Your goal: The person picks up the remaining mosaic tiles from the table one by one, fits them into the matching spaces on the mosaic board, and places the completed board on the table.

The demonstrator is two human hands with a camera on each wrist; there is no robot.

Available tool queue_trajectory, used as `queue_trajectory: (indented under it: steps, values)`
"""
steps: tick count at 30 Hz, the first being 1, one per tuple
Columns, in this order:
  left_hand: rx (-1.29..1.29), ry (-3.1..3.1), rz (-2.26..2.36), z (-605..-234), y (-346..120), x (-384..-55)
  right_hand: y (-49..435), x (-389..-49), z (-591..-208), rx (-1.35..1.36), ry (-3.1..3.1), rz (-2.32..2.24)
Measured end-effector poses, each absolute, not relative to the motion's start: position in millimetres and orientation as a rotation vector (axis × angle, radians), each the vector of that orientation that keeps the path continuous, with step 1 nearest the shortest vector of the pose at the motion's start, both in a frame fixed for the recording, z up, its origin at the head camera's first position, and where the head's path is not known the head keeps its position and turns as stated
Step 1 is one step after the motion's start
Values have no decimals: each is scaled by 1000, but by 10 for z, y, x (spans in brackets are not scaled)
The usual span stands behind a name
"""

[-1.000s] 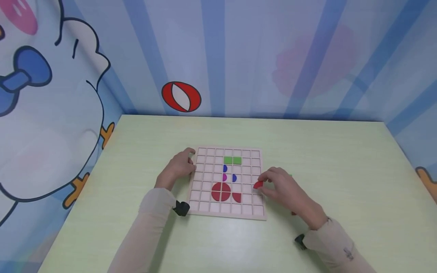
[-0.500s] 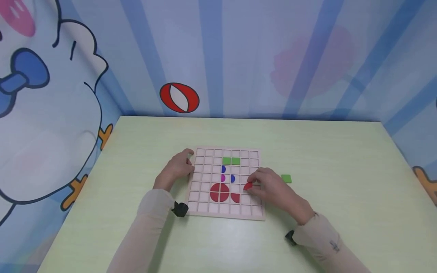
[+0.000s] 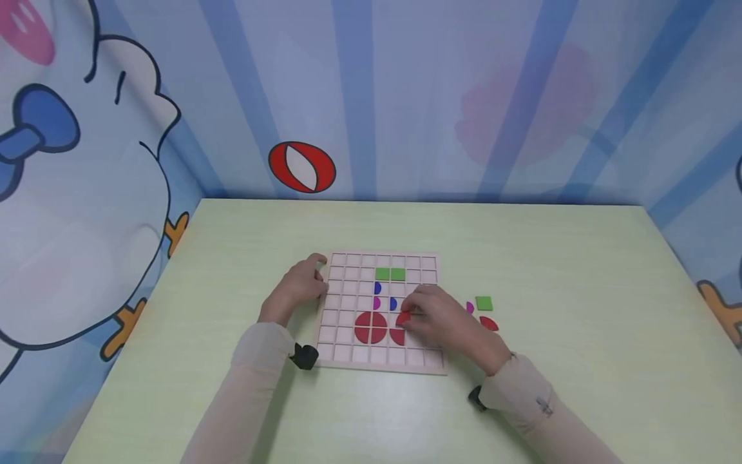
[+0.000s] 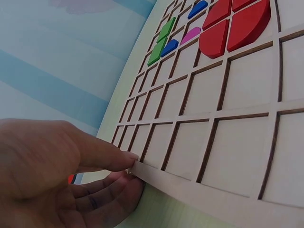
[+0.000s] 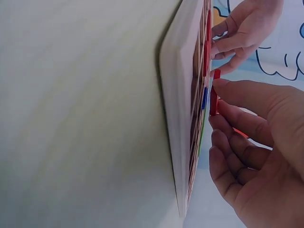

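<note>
- Behind the pale desk (image 3: 551, 270) stands a blue-striped cartoon wall (image 3: 406, 96); a wooden grid board (image 3: 342, 335) lies flat on the desk.
- The right hand (image 3: 446, 319) has a pinching grip on a red quarter-circle piece (image 3: 403, 318), held just above the board and roughly parallel to its face.
- That piece is just beyond the seated red quarter (image 3: 397, 337), right of the four-part red disc (image 3: 377, 321), its curved edge toward the far left.
- The left hand (image 3: 295, 283), farther from it, holds the board's left edge.

A pale green table (image 3: 580, 290) stands before a blue-striped wall (image 3: 406, 96) with a faint pink shape (image 3: 524, 109), perhaps a flower
</note>
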State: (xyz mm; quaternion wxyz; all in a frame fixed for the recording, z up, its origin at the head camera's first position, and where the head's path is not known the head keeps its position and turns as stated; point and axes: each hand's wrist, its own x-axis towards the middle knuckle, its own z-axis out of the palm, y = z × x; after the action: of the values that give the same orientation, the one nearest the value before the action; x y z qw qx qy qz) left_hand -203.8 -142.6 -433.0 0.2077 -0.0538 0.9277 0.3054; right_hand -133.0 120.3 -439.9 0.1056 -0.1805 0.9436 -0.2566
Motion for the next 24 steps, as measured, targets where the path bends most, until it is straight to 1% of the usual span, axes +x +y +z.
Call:
queue_trajectory:
  steps: [7,24]
  values:
    - [-155,2580,851,-4312,-1442,-2025,1119,-1373,-4430,-595,2776,-713]
    - [-136,2580,862,-4332,-1441,-2030,1131,-1388,-4433,-627,2767,-698]
